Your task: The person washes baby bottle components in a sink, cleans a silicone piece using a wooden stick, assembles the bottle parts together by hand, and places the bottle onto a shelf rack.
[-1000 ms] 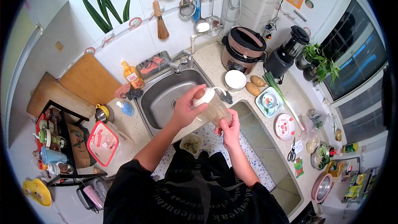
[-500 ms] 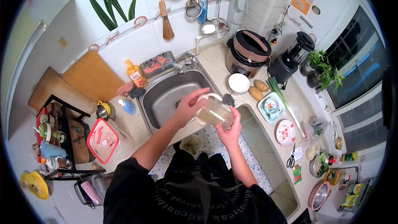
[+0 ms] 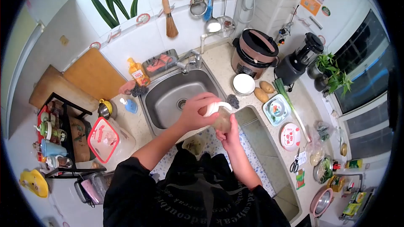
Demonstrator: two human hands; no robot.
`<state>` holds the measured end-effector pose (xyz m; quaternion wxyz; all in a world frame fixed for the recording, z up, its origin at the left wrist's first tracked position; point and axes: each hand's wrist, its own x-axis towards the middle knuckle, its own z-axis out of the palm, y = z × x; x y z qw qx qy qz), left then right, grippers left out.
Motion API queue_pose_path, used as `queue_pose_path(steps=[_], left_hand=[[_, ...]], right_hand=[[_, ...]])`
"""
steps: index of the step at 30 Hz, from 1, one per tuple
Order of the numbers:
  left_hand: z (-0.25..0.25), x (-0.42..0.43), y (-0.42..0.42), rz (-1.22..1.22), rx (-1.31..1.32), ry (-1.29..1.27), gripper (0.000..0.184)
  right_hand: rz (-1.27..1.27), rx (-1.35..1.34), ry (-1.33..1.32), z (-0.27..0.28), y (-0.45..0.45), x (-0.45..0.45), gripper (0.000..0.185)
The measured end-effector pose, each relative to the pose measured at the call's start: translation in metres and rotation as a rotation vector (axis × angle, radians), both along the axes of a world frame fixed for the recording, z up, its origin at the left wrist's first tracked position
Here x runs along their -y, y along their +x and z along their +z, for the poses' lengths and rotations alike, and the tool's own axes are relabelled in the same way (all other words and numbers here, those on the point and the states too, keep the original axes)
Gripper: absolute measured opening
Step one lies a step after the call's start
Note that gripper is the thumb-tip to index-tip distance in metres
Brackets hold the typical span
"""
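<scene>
Both my hands hold a see-through jar [image 3: 221, 123] in front of my body, near the sink's front right corner. A white lid [image 3: 216, 107] with a curved edge sits at its top. My left hand [image 3: 197, 112] is closed around the lid from the left. My right hand [image 3: 229, 135] wraps the jar's body from the right and below. The jar looks cloudy; what it holds, if anything, I cannot make out. Just beyond the lid, a dark scouring pad [image 3: 232, 100] lies on the counter by the steel sink [image 3: 162, 101].
A white bowl [image 3: 244, 85], potatoes [image 3: 267, 87] and a rice cooker [image 3: 254, 54] stand right of the sink. To the left are a blue pump bottle [image 3: 129, 105] and a red-rimmed container [image 3: 104, 140]. Scissors [image 3: 294, 164] lie at the right.
My left hand has gone from spread fingers beside the jar to a closed grip on its lid. The jar has turned from lying nearly sideways to having its lid up and facing away.
</scene>
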<state>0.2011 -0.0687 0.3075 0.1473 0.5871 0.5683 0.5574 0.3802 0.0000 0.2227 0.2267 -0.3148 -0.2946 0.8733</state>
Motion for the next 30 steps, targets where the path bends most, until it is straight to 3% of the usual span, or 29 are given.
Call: queue_pose_path(steps=[6, 10, 12, 15, 19, 22, 26, 30], left_hand=[[0.000, 0.014, -0.009, -0.027, -0.096, -0.108, 0.046], [0.022, 0.040, -0.022, 0.042, -0.077, -0.227, 0.059], [0.029, 0.054, -0.030, 0.129, -0.157, -0.168, 0.065], [0.040, 0.087, -0.044, 0.194, -0.116, -0.388, 0.071], [0.045, 0.128, -0.062, 0.298, -0.079, -0.412, 0.072], [0.048, 0.164, -0.080, 0.400, -0.112, -0.400, 0.073], [0.066, 0.224, -0.106, 0.564, -0.186, -0.411, 0.074], [0.081, 0.291, -0.139, 0.711, -0.292, -0.441, 0.073]], right_hand=[[0.224, -0.100, -0.246, 0.001, -0.016, 0.003, 0.064], [0.360, -0.249, -0.311, -0.005, -0.035, 0.015, 0.067], [0.341, -0.133, -0.291, -0.004, -0.048, 0.022, 0.072], [0.383, -0.039, -0.265, -0.006, -0.067, 0.032, 0.076], [0.499, 0.023, -0.209, 0.000, -0.092, 0.056, 0.075], [0.668, -0.132, -0.117, 0.006, -0.115, 0.072, 0.064], [0.623, -0.040, 0.059, 0.004, -0.157, 0.112, 0.042], [0.758, -0.197, 0.141, 0.009, -0.214, 0.159, 0.051]])
